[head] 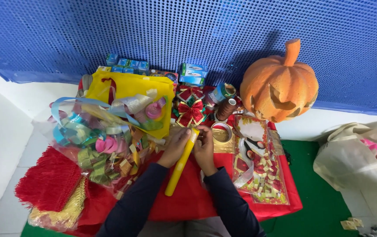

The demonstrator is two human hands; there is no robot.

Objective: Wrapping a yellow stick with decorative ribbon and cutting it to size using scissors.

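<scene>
Now yellow stick [180, 163] between hands [189, 147], tilted

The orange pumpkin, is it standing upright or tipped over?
Upright: the pumpkin has its stem on top, pointing up, and its carved face toward the camera.

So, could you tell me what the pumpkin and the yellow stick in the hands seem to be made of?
The pumpkin looks like foam: a matte, grainy orange surface with carved openings. The yellow stick looks like smooth plastic with a slight sheen, though I cannot be sure.

Long yellow tube [179, 164], slanted, upper end gripped, over red cloth
</scene>
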